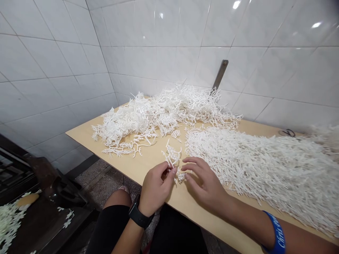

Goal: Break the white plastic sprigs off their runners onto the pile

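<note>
Across this pale tabletop point(83, 133), 1 tangled heap of white branching strands point(164, 111) is sprawling along the back, 1 dense heap of thin white sprigs point(254, 165) is covering the right!

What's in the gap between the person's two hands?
In the head view, small white branching pieces are between the left hand and the right hand; whether they touch the table is unclear.
</note>
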The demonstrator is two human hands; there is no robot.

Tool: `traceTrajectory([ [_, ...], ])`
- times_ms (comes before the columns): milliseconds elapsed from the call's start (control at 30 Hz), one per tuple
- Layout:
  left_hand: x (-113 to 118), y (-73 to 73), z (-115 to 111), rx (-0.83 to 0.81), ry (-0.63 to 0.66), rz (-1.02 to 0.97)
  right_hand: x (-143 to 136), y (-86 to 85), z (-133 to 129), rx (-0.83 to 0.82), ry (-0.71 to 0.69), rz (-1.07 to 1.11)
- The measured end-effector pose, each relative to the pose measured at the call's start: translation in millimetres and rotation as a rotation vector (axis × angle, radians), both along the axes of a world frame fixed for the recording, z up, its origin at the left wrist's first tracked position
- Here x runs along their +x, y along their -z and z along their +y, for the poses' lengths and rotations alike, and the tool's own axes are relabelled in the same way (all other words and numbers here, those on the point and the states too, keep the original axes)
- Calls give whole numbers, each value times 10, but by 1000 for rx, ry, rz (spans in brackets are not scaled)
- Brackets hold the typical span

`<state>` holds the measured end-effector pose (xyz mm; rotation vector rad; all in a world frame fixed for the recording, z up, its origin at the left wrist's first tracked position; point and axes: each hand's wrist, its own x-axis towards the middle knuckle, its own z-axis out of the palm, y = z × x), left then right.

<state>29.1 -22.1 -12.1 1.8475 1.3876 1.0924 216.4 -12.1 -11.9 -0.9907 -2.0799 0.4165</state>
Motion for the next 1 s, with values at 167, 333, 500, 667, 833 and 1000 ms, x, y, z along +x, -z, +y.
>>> traceTrajectory([
  [167,2,-11,-6,-4,65,43,-24,11,9,-62,-93,-2],
  [333,2,-13,-3,-6,81,65,-23,23,24,-84,-118,41],
  [500,8,-4,1,-2,60,64,-30,-5,12,-114,-125,76],
  [667,13,5,-8,0,34,57,-35,-45,18,-145,-140,98],
  [833,12,0,-7,6,40,47,-19,-40,19,-166,-145,101],
  [1000,15,-8,-3,3,37,57,-19,-35,25,-181,-130,100],
])
